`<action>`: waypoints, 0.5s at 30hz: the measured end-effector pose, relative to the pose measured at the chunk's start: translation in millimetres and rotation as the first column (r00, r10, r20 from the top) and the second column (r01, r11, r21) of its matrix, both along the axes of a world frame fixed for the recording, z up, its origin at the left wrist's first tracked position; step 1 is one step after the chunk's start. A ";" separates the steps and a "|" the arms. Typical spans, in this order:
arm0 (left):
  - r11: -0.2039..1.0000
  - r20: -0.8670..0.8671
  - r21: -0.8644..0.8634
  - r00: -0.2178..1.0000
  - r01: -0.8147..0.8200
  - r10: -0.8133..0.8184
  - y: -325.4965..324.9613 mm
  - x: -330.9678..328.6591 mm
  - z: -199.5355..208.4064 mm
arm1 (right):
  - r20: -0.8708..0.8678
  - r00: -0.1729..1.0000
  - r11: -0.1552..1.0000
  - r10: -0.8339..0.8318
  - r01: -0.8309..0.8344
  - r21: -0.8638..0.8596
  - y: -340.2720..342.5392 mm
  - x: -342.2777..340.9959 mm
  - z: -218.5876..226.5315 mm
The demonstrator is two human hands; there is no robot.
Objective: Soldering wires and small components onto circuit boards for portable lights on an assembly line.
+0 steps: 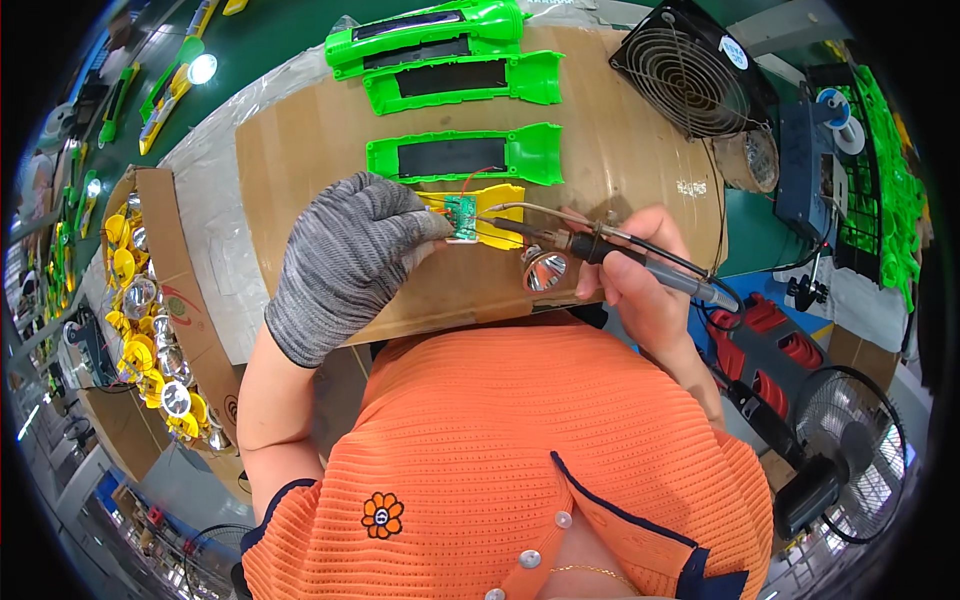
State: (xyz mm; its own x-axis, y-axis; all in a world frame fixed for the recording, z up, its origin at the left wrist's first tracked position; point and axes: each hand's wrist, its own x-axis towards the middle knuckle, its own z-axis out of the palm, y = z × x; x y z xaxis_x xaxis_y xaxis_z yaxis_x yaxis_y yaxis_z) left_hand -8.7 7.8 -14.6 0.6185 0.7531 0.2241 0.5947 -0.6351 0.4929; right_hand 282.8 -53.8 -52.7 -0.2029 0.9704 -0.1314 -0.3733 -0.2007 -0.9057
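Observation:
My left hand (350,255), in a grey knit glove, pinches the left edge of a small green circuit board (461,216). Behind the board lies a yellow plastic part (502,218), and a thin red wire rises toward a green flashlight shell half (450,157) with a black panel. In my bare right hand (645,275) is a soldering iron (640,266) with a thin metal tube along it, its tip at the board's right side. Just below the iron sits a shiny reflector (544,268). The fingertips of the left hand are partly hidden by the glove and board.
More green shell halves (465,82) lie at the back of the cardboard (620,140). A black fan (690,75) stands back right, beside a blue-grey box (805,170) and a solder spool (840,120). At left, a carton (180,270) holds yellow parts with reflectors (140,295).

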 end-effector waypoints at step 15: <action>0.999 -0.178 -0.017 0.983 0.037 -0.039 3.5 8.0 9.2 | 0.168 0.981 0.988 0.092 -0.111 0.110 0.9 -11.1 5.9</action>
